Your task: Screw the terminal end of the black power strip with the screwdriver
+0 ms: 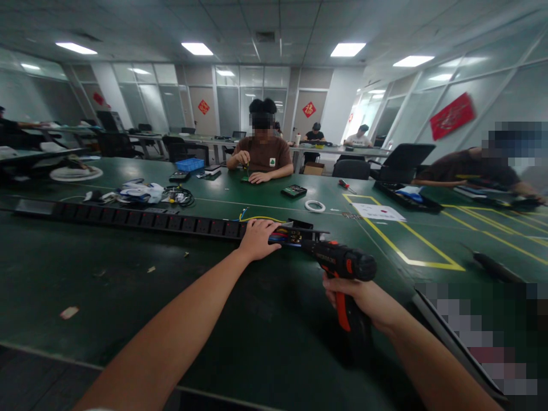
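My left hand (258, 240) is closed over the right end of a long black power strip (141, 220) lying across the green table (128, 285). The strip's end is open and shows coloured wires (283, 235). My right hand (357, 297) grips the handle of a black and orange cordless screwdriver (342, 265), whose tip points left into that open end. A yellow and blue wire (257, 217) curls just behind the strip.
A person in a brown shirt (262, 157) sits opposite, hands on the table. Another person's arm (466, 171) reaches in at the right. A white tape roll (315, 206), a screwdriver (346, 185), a blue bin (189, 164) and yellow floor-style markings (406, 240) lie beyond.
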Demonstrator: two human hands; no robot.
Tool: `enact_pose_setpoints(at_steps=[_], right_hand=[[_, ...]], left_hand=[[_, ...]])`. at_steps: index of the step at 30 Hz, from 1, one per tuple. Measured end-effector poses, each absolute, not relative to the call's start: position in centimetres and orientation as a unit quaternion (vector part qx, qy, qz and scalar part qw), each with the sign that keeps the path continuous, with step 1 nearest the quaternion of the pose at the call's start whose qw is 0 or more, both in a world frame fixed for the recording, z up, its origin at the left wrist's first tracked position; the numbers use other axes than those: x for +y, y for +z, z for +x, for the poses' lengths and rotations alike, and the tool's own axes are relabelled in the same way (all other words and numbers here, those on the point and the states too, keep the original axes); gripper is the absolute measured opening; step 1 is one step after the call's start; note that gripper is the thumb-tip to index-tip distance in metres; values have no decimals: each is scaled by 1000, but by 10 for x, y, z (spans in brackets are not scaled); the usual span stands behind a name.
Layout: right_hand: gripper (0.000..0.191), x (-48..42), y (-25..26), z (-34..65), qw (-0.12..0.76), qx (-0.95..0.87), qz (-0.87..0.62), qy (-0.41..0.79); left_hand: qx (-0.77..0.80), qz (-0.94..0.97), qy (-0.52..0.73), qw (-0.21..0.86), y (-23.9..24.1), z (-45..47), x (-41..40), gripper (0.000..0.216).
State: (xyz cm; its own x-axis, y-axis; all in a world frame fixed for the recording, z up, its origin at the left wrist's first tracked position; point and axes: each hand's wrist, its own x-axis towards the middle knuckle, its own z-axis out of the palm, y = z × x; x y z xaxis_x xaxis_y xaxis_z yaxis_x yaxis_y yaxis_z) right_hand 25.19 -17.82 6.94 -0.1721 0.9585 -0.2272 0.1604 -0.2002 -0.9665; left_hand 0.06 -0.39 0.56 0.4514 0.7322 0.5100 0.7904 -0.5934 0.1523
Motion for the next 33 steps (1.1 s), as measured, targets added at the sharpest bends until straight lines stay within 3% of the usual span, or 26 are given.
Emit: enact_pose_setpoints(at_steps=[33], right_hand=[[17, -180, 75, 249, 350, -532, -531, 559]], left_hand=[[-446, -851, -273, 53, 6, -1, -4, 66]])
